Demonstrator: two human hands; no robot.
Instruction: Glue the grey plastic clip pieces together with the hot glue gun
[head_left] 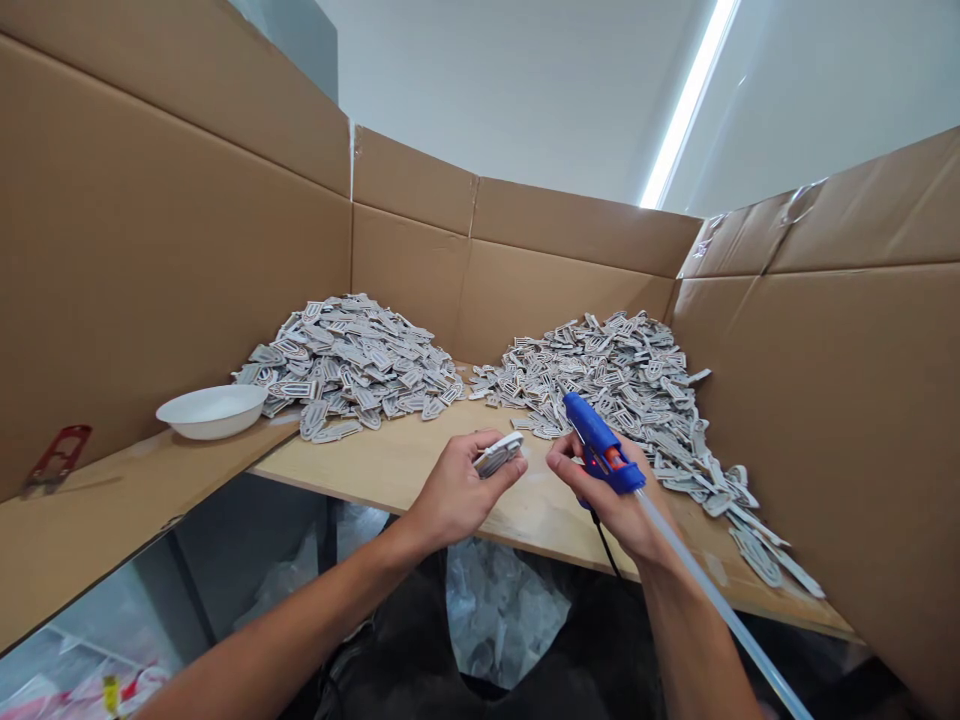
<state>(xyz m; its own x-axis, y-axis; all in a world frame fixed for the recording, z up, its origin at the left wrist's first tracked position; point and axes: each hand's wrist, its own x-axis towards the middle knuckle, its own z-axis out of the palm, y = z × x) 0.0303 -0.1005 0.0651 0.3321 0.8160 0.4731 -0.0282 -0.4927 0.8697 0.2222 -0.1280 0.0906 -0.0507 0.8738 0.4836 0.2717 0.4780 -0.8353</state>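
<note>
My left hand (463,488) pinches a small grey-white slotted piece (498,455) with a rounded end, held above the table's front part. In my right hand (611,495) is a blue hot glue gun (594,428), its nozzle aimed up and away to the left. A long translucent glue stick (716,600) runs out of the back of the gun past my forearm. The gun's tip and the piece are apart. Behind my hands lie two heaps of similar pieces, a left heap (367,355) and a right heap (615,370).
Cardboard walls (172,210) surround the wooden table (360,475). A white bowl (212,412) stands at the left, with a red-handled tool (58,458) farther left. The gun's black cord (606,545) hangs over the front edge. Plastic bags (502,605) lie below.
</note>
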